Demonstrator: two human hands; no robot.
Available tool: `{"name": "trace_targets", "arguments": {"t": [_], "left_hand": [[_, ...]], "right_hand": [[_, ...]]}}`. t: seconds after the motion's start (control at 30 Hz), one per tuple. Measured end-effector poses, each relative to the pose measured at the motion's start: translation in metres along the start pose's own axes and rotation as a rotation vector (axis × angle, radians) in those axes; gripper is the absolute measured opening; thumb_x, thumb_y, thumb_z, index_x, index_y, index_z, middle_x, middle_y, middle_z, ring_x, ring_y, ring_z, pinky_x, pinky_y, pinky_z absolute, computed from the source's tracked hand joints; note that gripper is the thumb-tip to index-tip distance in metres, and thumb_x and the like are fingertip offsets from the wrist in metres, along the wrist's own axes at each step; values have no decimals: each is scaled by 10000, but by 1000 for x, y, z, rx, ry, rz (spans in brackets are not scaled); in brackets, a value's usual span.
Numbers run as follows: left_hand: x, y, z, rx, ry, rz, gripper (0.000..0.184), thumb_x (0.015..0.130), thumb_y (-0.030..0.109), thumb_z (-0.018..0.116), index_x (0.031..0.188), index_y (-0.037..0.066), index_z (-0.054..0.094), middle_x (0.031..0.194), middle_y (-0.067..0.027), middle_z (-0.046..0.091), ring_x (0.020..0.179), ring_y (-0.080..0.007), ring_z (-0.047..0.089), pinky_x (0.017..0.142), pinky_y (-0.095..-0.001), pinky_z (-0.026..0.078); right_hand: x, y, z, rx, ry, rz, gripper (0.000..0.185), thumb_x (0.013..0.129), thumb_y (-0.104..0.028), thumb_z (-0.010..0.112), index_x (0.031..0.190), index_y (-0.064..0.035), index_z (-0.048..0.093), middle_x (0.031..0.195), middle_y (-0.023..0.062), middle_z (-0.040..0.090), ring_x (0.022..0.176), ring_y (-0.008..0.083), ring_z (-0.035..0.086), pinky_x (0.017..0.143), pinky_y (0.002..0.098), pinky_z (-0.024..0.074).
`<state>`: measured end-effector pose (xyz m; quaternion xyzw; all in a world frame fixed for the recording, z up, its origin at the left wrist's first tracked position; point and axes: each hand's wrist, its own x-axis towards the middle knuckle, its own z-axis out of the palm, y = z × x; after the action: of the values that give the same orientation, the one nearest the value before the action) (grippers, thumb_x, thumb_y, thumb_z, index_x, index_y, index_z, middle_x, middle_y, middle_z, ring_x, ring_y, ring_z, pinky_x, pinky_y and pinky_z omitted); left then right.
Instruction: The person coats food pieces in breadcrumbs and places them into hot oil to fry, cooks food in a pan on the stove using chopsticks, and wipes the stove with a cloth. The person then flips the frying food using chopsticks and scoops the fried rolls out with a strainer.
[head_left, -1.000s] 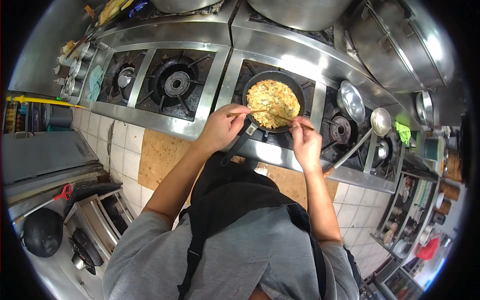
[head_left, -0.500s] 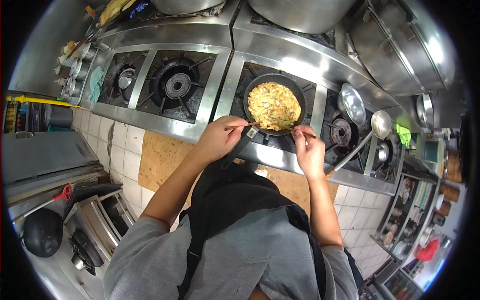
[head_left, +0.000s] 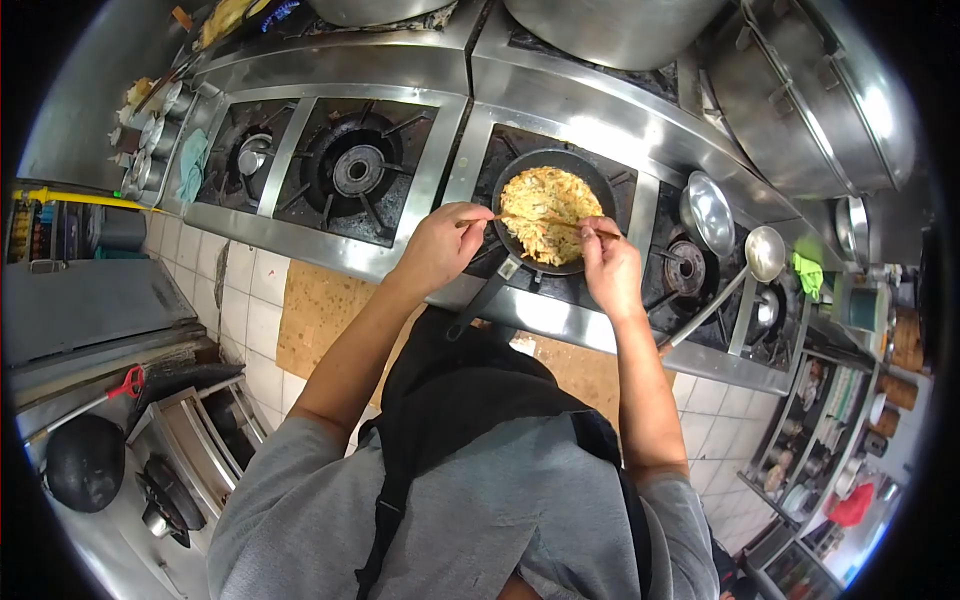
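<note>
A dark frying pan (head_left: pixel 603 188) stands on a stove burner, its handle pointing down and left toward my body. Inside lies a round, yellow-brown egg-like pancake (head_left: pixel 548 205) with bits in it. My left hand (head_left: pixel 447 245) is closed on a thin wooden stick (head_left: pixel 481 220) whose tip reaches over the pancake from the left. From the right, my right hand (head_left: pixel 610 266) pinches another thin stick (head_left: pixel 606 234), with its tip over the food. Both hands are at the pan's near half, above the handle side.
To the left is a second burner (head_left: pixel 357 171). A metal bowl (head_left: pixel 707 213) and a long-handled ladle (head_left: pixel 764 254) are on the right of the stove. Large metal pots (head_left: pixel 620 28) stand behind. A green cloth (head_left: pixel 806 274) hangs at the far right.
Both hands first moved toward my body, then back up over the pan with the sticks. The pancake's near edge now looks more ruffled.
</note>
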<state>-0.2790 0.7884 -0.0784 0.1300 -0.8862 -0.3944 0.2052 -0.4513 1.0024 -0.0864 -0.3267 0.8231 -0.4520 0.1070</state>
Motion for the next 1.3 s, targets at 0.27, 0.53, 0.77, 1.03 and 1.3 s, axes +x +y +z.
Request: {"name": "trace_targets", "arguments": {"t": [0.27, 0.53, 0.77, 1.03, 1.3], "left_hand": [[-8, -1, -4, 28, -75, -16, 171, 959, 82, 602, 1081, 4, 693, 1003, -128, 702, 919, -260, 680, 816, -332, 535], [38, -14, 6, -135, 28, -33, 175, 978, 82, 586, 1108, 25, 689, 994, -122, 702, 839, -245, 668, 772, -334, 529], [51, -15, 5, -47, 25, -32, 152, 967, 81, 592, 1073, 17, 679, 972, -142, 693, 806, -259, 667, 732, -339, 530], [48, -25, 6, 52, 21, 64, 169, 968, 79, 593, 1095, 10, 681, 975, -136, 700, 802, -247, 674, 711, -346, 527], [68, -6, 15, -116, -11, -42, 182, 971, 100, 583, 1090, 15, 691, 987, -140, 707, 852, -256, 692, 777, -340, 546]], "right_hand": [[-6, -13, -7, -121, -69, -17, 195, 961, -130, 610, 948, 42, 702, 958, 166, 737, 832, 334, 727, 751, 366, 560], [45, 6, 4, 99, -20, -29, 205, 981, -147, 593, 1042, 16, 700, 1064, 159, 714, 843, 361, 713, 778, 349, 552], [63, 2, -3, -14, -6, -14, 237, 967, -150, 605, 926, 53, 719, 1108, 140, 710, 898, 356, 706, 792, 359, 547], [59, 2, 12, -17, -11, -32, 237, 972, -145, 602, 930, 57, 719, 1086, 114, 725, 904, 350, 705, 839, 345, 543], [66, 17, -14, 64, 106, 18, 245, 992, -170, 595, 942, 34, 722, 1054, 134, 721, 858, 318, 724, 776, 334, 549]]}}
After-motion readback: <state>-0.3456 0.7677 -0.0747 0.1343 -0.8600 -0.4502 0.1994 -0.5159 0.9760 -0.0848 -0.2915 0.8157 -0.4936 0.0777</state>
